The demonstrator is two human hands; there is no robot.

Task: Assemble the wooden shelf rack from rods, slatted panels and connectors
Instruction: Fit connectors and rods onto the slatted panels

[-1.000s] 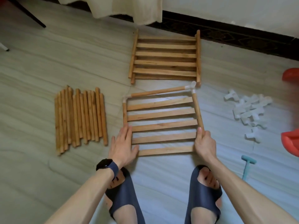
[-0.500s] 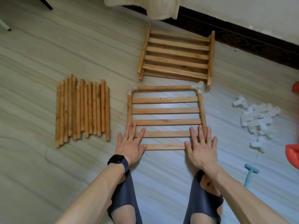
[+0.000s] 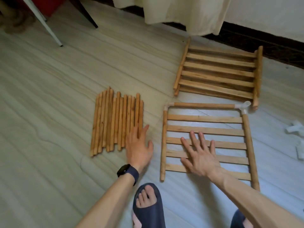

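Moved toward the loose rods (image 3: pixel 115 122) lying at the left of the floor, the left hand (image 3: pixel 139 145) is now stretched over their right edge, fingers straight; contact cannot be told. The half-framed slatted panel (image 3: pixel 205 119) is pressed flat beside it by the spread right hand (image 3: pixel 199 155), which was at its near corner before. Another rod is probably wanted for the panel's open near side.

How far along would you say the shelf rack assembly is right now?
Early. Done: the near panel has one rod joined across its far end by two white connectors. In hand: the right hand lies flat on that panel; the left hand reaches over the rod pile. Left: its near end, the stacked panels, loose connectors.
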